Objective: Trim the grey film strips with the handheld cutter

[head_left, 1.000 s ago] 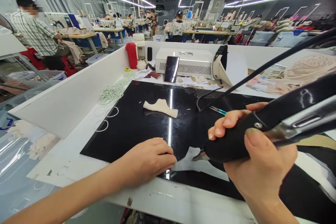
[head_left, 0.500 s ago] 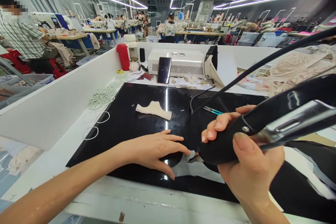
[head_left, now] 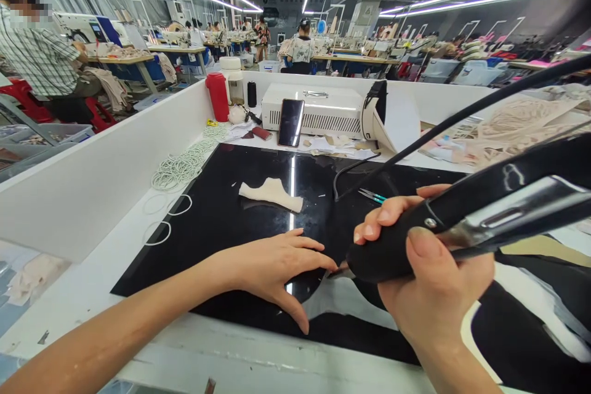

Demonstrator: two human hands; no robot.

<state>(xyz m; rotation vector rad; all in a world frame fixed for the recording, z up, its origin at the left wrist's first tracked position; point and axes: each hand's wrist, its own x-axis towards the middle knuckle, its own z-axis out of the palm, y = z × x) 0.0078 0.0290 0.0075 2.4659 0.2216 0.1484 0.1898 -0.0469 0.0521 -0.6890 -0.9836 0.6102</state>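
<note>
My right hand [head_left: 436, 271] is wrapped round a black corded handheld tool [head_left: 512, 181] with a long metal lever on its side. Its narrow metal tip [head_left: 340, 272] points left and down at a thin greyish translucent piece [head_left: 348, 301]. My left hand [head_left: 272, 261] is open, fingers spread low over the shiny black mat [head_left: 184, 258]. The index fingertip meets the tool's tip and the edge of the greyish piece. Beyond that hand lies a cream fabric piece [head_left: 272, 192] with a curved outline. My right hand hides part of the greyish piece.
Teal-handled tweezers [head_left: 372, 196] lie beyond the tool. Pale green cords [head_left: 178, 166] are heaped at left. At the back stand a phone [head_left: 290, 123], a white vented box [head_left: 314, 108] and a red container [head_left: 217, 97]. A low white wall [head_left: 106, 178] borders the table.
The tool's tip has shifted slightly left, and the small raised bit of the greyish piece beside it no longer shows. My left thumb sits a little lower.
</note>
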